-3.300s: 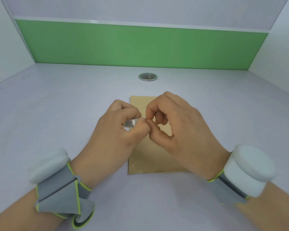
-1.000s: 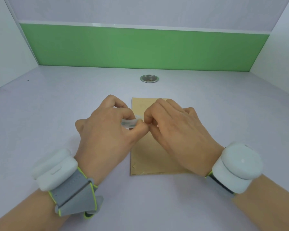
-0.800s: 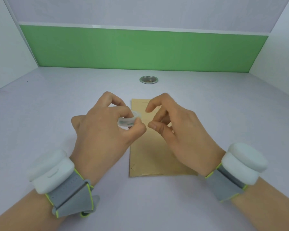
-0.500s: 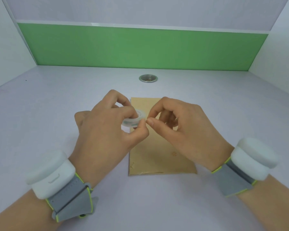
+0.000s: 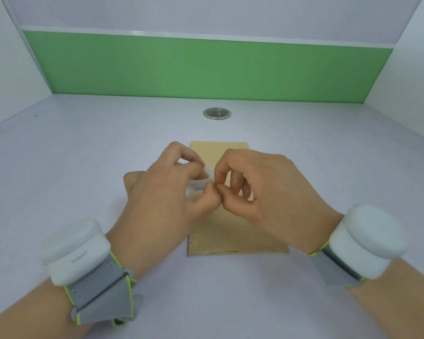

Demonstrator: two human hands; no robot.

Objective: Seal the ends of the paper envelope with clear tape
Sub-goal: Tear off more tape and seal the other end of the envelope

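Note:
A brown paper envelope (image 5: 233, 238) lies flat on the white table, long side running away from me, its middle hidden under my hands. My left hand (image 5: 167, 199) holds a small roll of clear tape (image 5: 201, 182) above the envelope, gripped between thumb and fingers. My right hand (image 5: 262, 192) is beside it, thumb and forefinger pinched at the roll's right rim where the tape end sits. The two thumbs touch. Clear tape shows on the envelope's near left corner.
A round metal grommet (image 5: 217, 113) is set in the table beyond the envelope. A green panel (image 5: 206, 69) closes the back, with white walls on both sides. Both wrists wear white sensor bands with grey straps.
My right hand opened and drew back from the roll, then came in again and now pinches at its edge. My left hand kept holding the roll and turned it slightly.

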